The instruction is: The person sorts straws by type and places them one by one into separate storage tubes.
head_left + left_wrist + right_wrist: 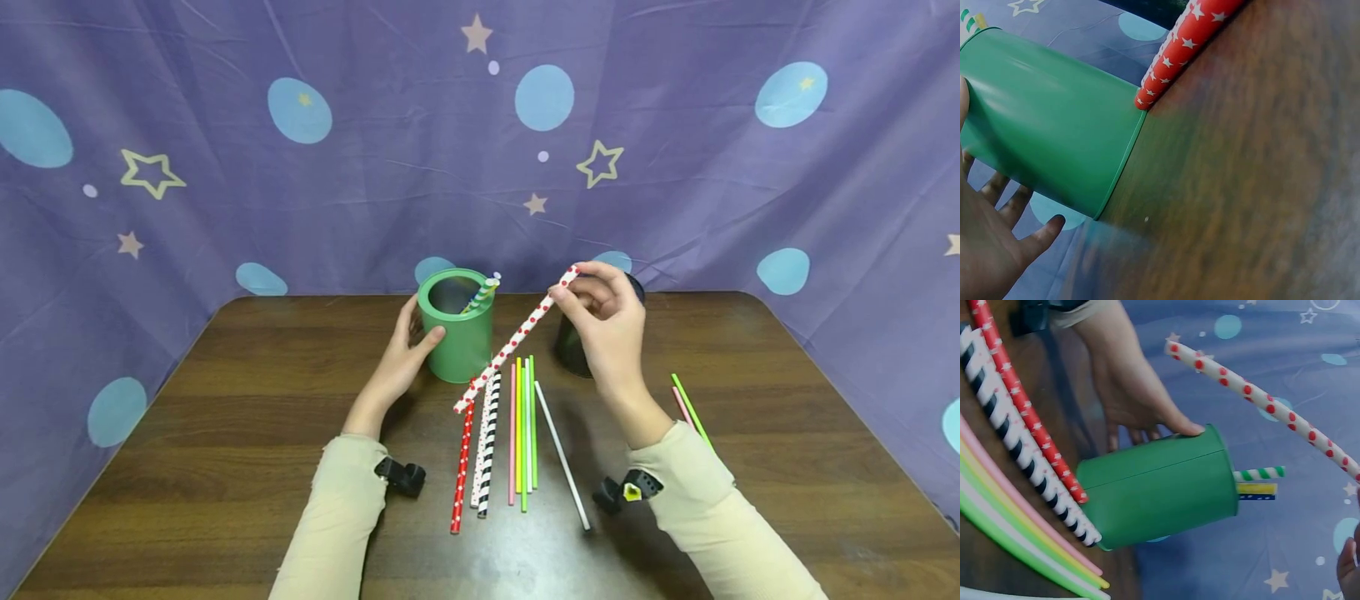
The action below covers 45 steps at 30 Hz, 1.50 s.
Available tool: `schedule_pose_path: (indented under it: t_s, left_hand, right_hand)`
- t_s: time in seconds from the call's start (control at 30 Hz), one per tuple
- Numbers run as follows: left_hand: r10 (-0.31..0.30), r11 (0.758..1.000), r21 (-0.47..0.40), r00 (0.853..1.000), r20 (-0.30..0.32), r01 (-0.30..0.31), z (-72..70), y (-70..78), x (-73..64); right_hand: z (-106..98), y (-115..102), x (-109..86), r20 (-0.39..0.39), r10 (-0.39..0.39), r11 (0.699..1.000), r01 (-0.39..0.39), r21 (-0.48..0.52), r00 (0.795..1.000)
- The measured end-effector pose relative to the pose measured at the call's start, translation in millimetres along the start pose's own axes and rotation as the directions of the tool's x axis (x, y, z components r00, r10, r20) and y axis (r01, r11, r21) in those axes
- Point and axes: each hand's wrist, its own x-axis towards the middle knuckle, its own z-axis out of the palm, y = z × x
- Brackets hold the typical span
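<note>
A green cup (455, 333) stands upright on the wooden table (225, 433), with several straws (483, 293) sticking out of it. My left hand (420, 329) grips its left side, thumb in front. The right hand (572, 292) pinches the upper end of a white straw with red dots (517, 337), held slanted above the table, its lower end near the cup's base. The left wrist view shows the green cup (1047, 125) against my palm (988, 250). In the right wrist view the dotted straw (1260, 400) hangs above the cup (1160, 487).
A row of loose straws lies in front of the cup: red starred (461, 467), black-striped (487, 450), pink, yellow, green (523, 433) and a slanted white one (562, 458). A black cup (570, 350) stands behind my right hand. Two more straws (690, 408) lie at the right.
</note>
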Motion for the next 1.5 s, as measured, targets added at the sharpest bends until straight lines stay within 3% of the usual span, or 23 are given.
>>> schedule_pose_path:
  t_s: [0.13, 0.33, 0.47, 0.57, 0.8, 0.97, 1.3, 1.5]
  left_hand:
    - [0.001, 1.000, -0.004, 1.000, 0.000, -0.001, -0.5, -1.0, -0.4]
    - [-0.006, 1.000, -0.011, 1.000, 0.007, 0.006, -0.6, 0.5, 0.4]
    - [-0.003, 1.000, -0.023, 1.000, 0.017, 0.004, 0.3, 16.0, -4.0]
    - [-0.006, 1.000, -0.017, 1.000, 0.018, 0.007, 0.9, 28.8, -8.3]
    - [-0.011, 1.000, -0.017, 1.000, 0.019, 0.011, 1.8, 35.1, -10.8]
    - [-0.011, 1.000, -0.019, 1.000, 0.020, 0.012, 1.5, 34.5, -10.0]
    - [-0.005, 1.000, -0.022, 1.000, 0.014, 0.006, 2.0, 34.8, -10.1]
    - [-0.010, 1.000, -0.017, 1.000, 0.011, 0.010, 2.1, 34.8, -9.7]
  right_hand:
    - [1, -6, 6.6, -0.105, -0.068, 0.997, 0.073, 0.039, 0.992]
    - [4, -8, 12.6, -0.229, -0.135, 0.989, 0.146, 0.035, 0.964]
    - [8, -4, 13.4, -0.280, -0.170, 0.983, 0.181, 0.012, 0.945]
    - [10, 1, 12.6, -0.287, -0.200, 0.980, 0.192, -0.058, 0.937]
    - [17, 14, 4.6, -0.203, -0.265, 0.942, 0.208, -0.263, 0.943]
    - [23, 23, -3.1, -0.122, -0.269, 0.922, 0.218, -0.321, 0.955]
    - [31, 36, -7.7, -0.017, -0.180, 0.942, 0.167, -0.290, 0.984]
    - [29, 39, -12.1, 0.091, -0.026, 0.951, 0.053, -0.306, 0.996]
